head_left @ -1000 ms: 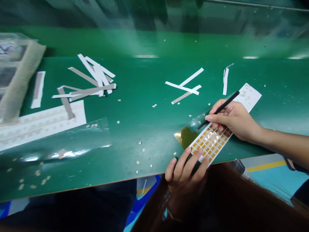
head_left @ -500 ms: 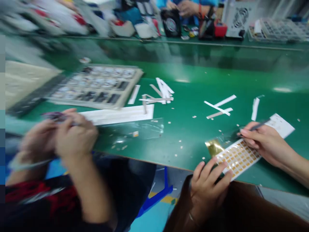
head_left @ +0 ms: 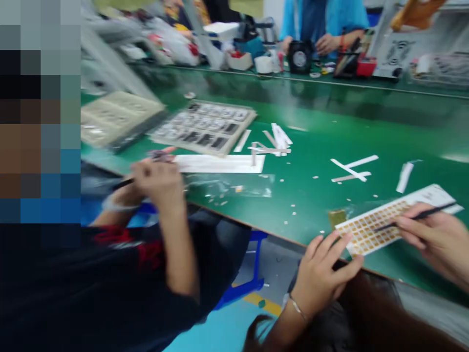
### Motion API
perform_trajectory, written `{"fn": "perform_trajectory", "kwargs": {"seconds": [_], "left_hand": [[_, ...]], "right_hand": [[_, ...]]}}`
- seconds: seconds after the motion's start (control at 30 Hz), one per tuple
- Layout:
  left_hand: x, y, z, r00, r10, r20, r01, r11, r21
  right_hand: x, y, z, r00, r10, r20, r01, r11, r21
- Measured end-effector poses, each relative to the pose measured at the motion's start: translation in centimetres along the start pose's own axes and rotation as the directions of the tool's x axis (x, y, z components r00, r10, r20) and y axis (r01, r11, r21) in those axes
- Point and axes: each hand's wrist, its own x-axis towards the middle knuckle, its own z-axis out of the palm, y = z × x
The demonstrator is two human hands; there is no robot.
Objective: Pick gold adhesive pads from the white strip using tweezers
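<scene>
My left hand (head_left: pixel 326 271) rests at the near edge of the green table (head_left: pixel 311 146), fingers stretched out, their tips touching the near end of a white sheet of small amber squares (head_left: pixel 377 222). My right hand (head_left: pixel 432 234) is closed round black tweezers (head_left: pixel 417 215), whose tip lies on the sheet's amber squares. A small gold-coloured film piece (head_left: pixel 337 216) lies at the sheet's left end.
A co-worker sits at my left, hands (head_left: pixel 157 178) closed over something small. In front of them lie a white strip sheet (head_left: pixel 220 164), clear film (head_left: pixel 234 186), trays of parts (head_left: pixel 205 126) and white paper strips (head_left: pixel 351 168). Another person works at the far bench.
The view has swung left and up, bringing the co-worker and far bench in. My hands stay on the amber-square sheet with the tweezers still held.
</scene>
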Motion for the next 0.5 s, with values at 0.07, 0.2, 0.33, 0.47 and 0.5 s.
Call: {"fn": "perform_trajectory", "kwargs": {"seconds": [0.07,0.2,0.33,0.47,0.5], "left_hand": [[-0.2,-0.2,-0.1,0.999,-0.006,-0.037,0.004,0.998,-0.065],[-0.4,-0.4,-0.2,0.995,-0.04,-0.093,0.026,0.988,-0.15],[-0.4,-0.3,-0.4,0.991,-0.034,-0.127,0.018,0.992,-0.123],[-0.2,-0.3,-0.4,0.99,-0.046,-0.135,0.034,0.996,-0.085],[-0.2,-0.3,-0.4,0.99,-0.051,-0.13,0.041,0.996,-0.075]], "right_hand": [[-0.6,-0.2,2.2,0.994,0.043,0.103,-0.051,0.996,0.069],[-0.4,1.0,3.0,0.988,0.023,0.151,-0.035,0.997,0.074],[-0.4,1.2,2.7,0.981,0.045,0.19,-0.057,0.997,0.055],[-0.3,0.5,3.2,0.974,0.094,0.204,-0.105,0.994,0.041],[-0.3,0.3,3.4,0.974,0.104,0.202,-0.114,0.993,0.042]]}}
